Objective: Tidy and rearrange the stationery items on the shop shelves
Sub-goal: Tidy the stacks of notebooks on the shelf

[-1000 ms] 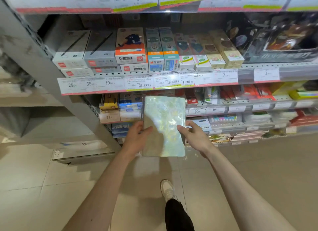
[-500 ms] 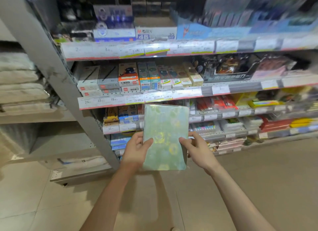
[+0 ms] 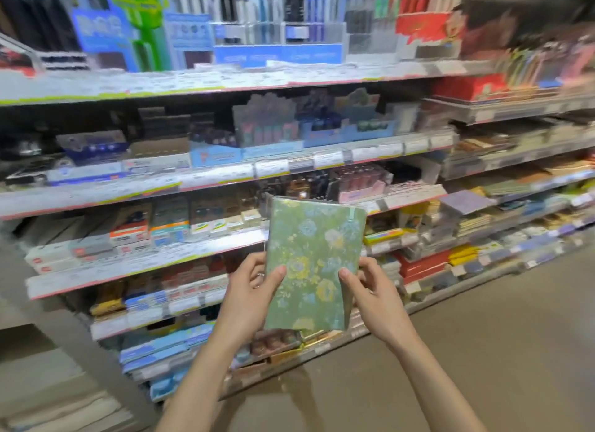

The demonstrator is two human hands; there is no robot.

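Observation:
A green notebook (image 3: pixel 314 264) with a blue and yellow flower pattern, wrapped in clear film, is held upright in front of the shelves. My left hand (image 3: pixel 249 298) grips its left edge, thumb on the cover. My right hand (image 3: pixel 370 294) grips its right edge, thumb on the cover too. The notebook's lower corners are partly hidden behind my palms.
Tiered shop shelves (image 3: pixel 206 182) with price strips run across the view, packed with boxed pens, erasers and small cartons. Stacks of notebooks (image 3: pixel 467 203) fill the shelves to the right. A grey upright post (image 3: pixel 80 344) stands low left. Beige floor lies below.
The view has swung up and to the right, bringing higher shelves and the notebook section into sight. The notebook stays held in both hands, raised slightly and tilted a little to the right.

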